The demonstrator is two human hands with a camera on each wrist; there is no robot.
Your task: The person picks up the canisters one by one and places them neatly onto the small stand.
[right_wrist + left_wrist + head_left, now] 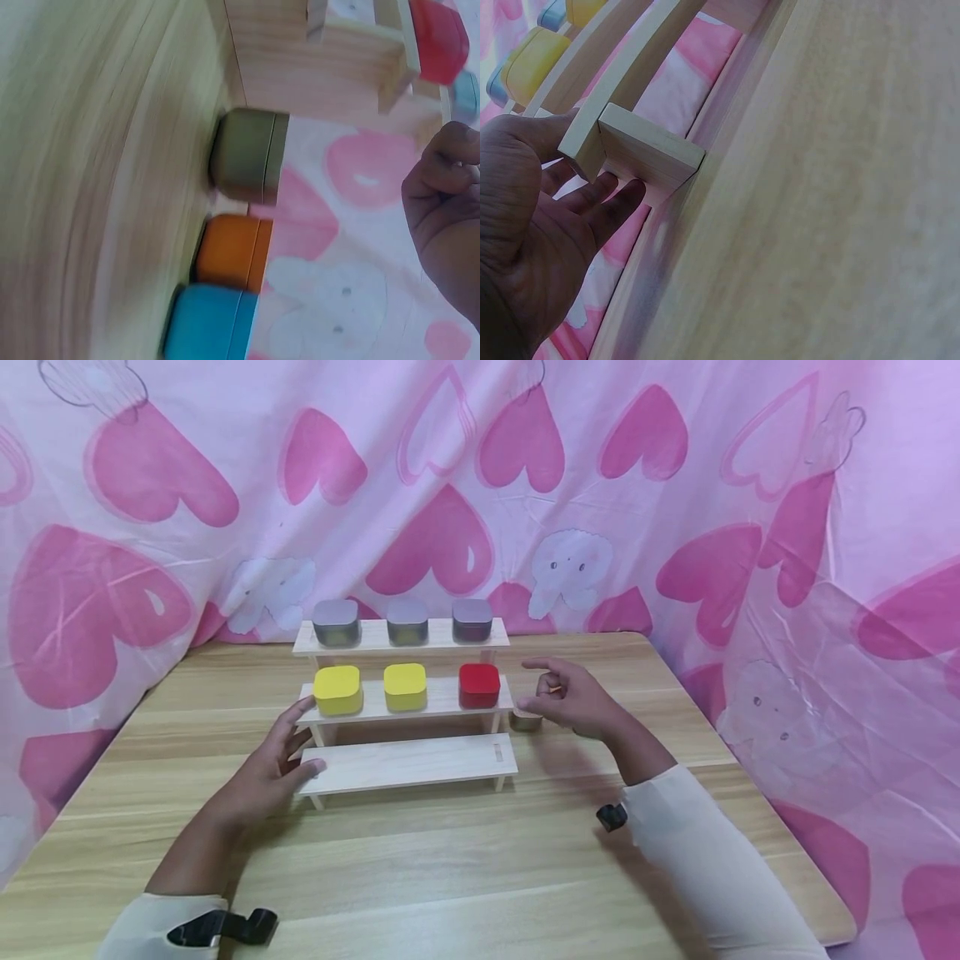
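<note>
We find the olive box upright on the surface, just beside the right end of the wooden rack, below the right hand and slightly toward its thumb side. That hand is clearly the nearer one; it holds nothing, thumb and forefinger parted, and it hangs above the box without touching it. From the right wrist view we make out an orange box and a blue box continuing the row away from the rack. The rack's long axis runs left to right, and the left hand grips its lowest step at the left end. The squarish boxes show us no clear long axis. We can read no brand, label or writing anywhere.
</note>
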